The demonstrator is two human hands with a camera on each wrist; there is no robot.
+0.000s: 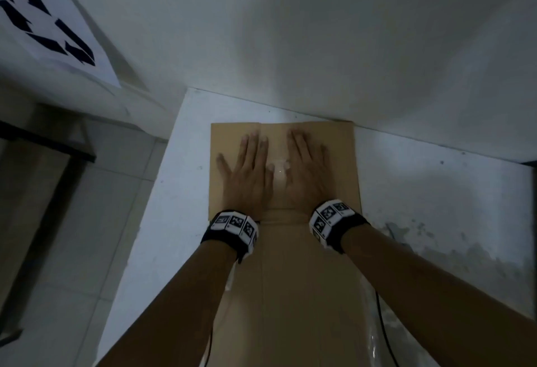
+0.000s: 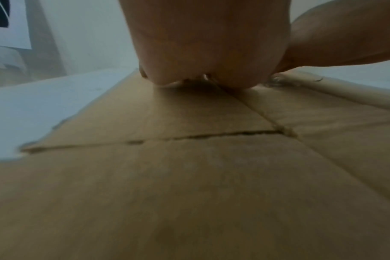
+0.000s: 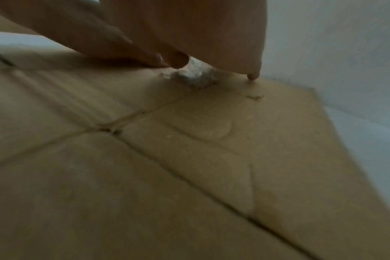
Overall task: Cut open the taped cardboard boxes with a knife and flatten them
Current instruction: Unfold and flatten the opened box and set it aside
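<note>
Both palms down: left hand (image 1: pixel 247 176) and right hand (image 1: pixel 308 174), fingers spread flat, press the cardboard box (image 1: pixel 340 160) onto the table (image 1: pixel 186 163), likely to set the creases.

One flattened brown cardboard box (image 1: pixel 340 163) on one white table (image 1: pixel 436 186), two bare hands, two marker-patterned wristbands, one arrow-printed white sheet (image 1: pixel 49 23).

Bare forearms, no sleeves, black strap on each wrist, left wristband (image 1: pixel 232 228) and right wristband (image 1: pixel 331 219) of white blocks printed with black square markers
</note>
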